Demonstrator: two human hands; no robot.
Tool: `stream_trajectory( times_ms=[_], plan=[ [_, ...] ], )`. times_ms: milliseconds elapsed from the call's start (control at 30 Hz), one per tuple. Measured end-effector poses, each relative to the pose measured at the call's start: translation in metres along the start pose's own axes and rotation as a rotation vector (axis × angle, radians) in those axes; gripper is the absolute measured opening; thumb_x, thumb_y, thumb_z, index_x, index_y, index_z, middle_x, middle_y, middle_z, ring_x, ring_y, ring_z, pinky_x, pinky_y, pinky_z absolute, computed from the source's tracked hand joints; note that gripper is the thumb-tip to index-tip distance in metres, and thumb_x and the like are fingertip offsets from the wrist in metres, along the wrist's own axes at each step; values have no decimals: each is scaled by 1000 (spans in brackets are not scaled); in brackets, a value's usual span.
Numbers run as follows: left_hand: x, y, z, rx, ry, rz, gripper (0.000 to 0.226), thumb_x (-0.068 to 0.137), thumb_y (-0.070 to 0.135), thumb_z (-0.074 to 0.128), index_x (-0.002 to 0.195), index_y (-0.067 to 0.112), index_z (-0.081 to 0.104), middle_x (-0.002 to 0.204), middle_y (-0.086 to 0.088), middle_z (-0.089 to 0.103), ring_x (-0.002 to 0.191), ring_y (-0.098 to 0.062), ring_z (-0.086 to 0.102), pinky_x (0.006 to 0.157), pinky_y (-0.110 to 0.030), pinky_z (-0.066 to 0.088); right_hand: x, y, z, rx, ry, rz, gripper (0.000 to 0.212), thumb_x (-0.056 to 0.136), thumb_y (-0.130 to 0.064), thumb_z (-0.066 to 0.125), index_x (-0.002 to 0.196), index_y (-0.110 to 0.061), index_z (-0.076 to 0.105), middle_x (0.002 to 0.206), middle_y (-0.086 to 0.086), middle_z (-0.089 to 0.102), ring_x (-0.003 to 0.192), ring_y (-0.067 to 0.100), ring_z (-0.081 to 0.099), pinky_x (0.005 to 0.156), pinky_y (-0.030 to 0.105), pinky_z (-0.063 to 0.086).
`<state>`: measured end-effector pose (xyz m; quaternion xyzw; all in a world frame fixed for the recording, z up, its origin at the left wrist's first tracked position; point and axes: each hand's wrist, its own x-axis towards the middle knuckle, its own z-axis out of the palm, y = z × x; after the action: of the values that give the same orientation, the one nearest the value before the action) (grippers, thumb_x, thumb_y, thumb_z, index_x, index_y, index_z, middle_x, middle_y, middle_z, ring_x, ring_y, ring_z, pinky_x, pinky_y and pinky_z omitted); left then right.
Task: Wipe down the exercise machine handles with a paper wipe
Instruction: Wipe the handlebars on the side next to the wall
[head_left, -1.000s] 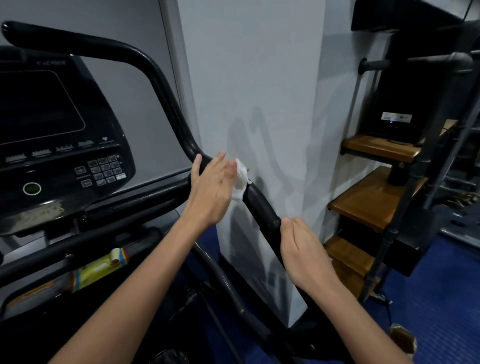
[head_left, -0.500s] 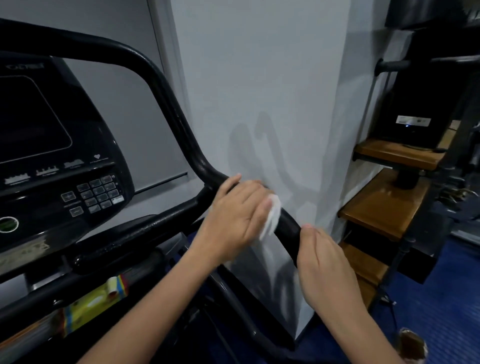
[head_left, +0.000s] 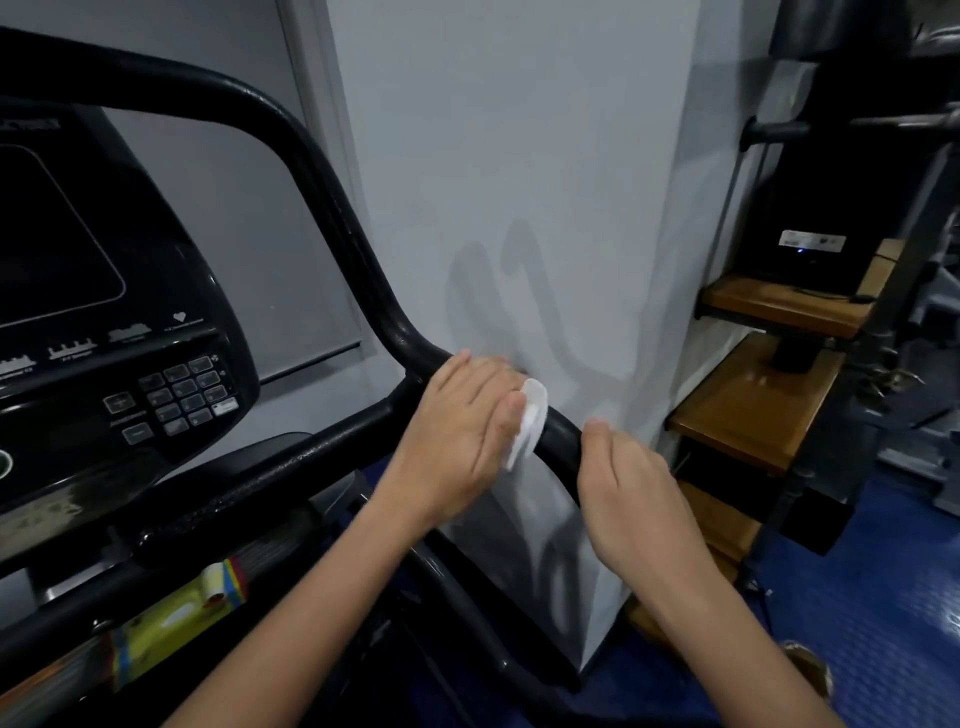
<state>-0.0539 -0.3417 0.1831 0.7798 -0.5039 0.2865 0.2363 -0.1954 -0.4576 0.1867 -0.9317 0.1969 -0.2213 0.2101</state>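
I note the handle (head_left: 358, 249): a black, slightly textured tube, arching from upper left, bending down along the white wall and running lower right. The paper wipe (head_left: 530, 423) is white, folded small, wrapped against the handle's lower straight section just past the bend, its edge hanging below the tube.

— How's the light?
— Dim and cool. The white wall (head_left: 519, 156) is the brightest surface, carrying soft grey shadows of the handle (head_left: 332, 208).
— Any glare?
— Faint sheen on the black console (head_left: 130, 291); its screen is dark.
— Sharpness?
— Centre fairly clear, fingers slightly smeared. The wide lens bends the edges, and the shelves (head_left: 748, 405) at right sink into murk.
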Motion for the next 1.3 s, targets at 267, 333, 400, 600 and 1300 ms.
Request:
stream_trajectory(
  times_ms=[267, 333, 400, 600, 1300],
  plan=[
    [42, -70, -16, 31, -99, -262, 43, 98, 23, 28, 59, 15, 41, 58, 4, 47, 61, -13, 46, 103, -41, 37, 1, -1, -1, 165, -5, 18, 36, 106, -21, 21, 73, -23, 35, 67, -6, 44, 55, 5, 42, 53, 19, 38],
    [43, -48, -15, -19, -95, -215, 44, 98, 24, 28, 56, 18, 37, 54, 5, 43, 56, -13, 41, 90, -40, 42, 2, -1, -2, 135, -26, 7, 36, 106, -18, 23, 71, -26, 29, 68, -8, 41, 55, 5, 39, 54, 19, 40],
    [33, -14, -12, -54, -84, -129, 43, 101, 27, 26, 60, 17, 37, 56, 4, 43, 58, -17, 40, 84, -36, 39, 4, 1, -1, 81, -47, -6, 35, 105, -16, 24, 71, -26, 27, 69, -9, 39, 56, 4, 37, 45, 25, 29],
    [-13, 0, -9, -37, -53, 3, 40, 108, 29, 24, 124, 16, 58, 127, 6, 57, 134, -11, 44, 121, -31, 17, 7, 10, -4, 81, -113, -70, 19, 104, -17, 30, 87, -17, 39, 87, 1, 59, 66, 17, 48, 57, 33, 40],
    [14, -34, -23, 158, -205, -42, 48, 106, 36, 10, 96, 19, 53, 97, 4, 59, 105, -15, 58, 123, -28, 8, 0, 8, -12, -211, -116, -230, 25, 102, -13, 31, 125, -11, 38, 84, -5, 38, 62, 9, 37, 60, 23, 33]
  ],
)
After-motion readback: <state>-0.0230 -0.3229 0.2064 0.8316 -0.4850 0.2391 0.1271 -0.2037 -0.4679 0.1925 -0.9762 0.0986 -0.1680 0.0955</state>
